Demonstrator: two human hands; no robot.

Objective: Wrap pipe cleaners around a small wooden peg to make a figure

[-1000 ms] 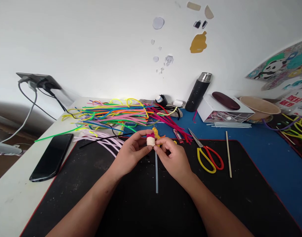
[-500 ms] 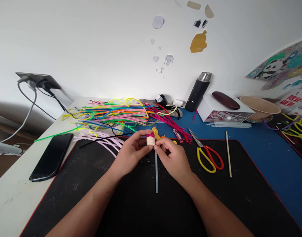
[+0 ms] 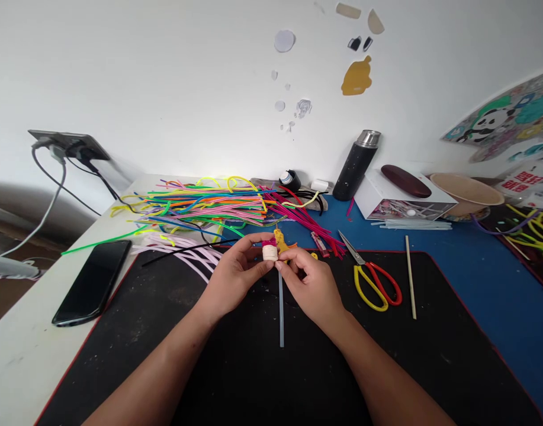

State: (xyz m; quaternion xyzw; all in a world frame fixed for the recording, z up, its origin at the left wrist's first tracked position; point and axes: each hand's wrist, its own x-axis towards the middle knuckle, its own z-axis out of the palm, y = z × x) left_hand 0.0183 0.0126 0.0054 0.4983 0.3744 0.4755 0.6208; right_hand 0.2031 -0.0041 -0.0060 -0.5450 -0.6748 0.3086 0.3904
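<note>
Over the black mat, my left hand (image 3: 238, 269) is closed round a small cylinder of wound pipe cleaner (image 3: 270, 253), cream below and magenta on top. Its fingers are behind the piece and its thumb is at the lower edge. My right hand (image 3: 309, 281) pinches the right side of the same piece, thumb and forefinger together; what lies between those fingertips is too small to make out. Partly hidden behind both hands is a yellow glue gun (image 3: 279, 238). A translucent glue stick (image 3: 280, 313) extends from it towards me, below the hands.
Scissors (image 3: 371, 284) and a wooden stick (image 3: 411, 278) lie right on the mat (image 3: 164, 355). Coloured pipe cleaners (image 3: 209, 204) are heaped behind, with a lighter (image 3: 320, 244) nearby. A phone (image 3: 92, 284) lies left. A black flask (image 3: 355, 168) and white box (image 3: 404, 195) stand at the back.
The wound piece has shifted very slightly to the left in my fingers. Both hands keep the same hold, and the things around them have not moved.
</note>
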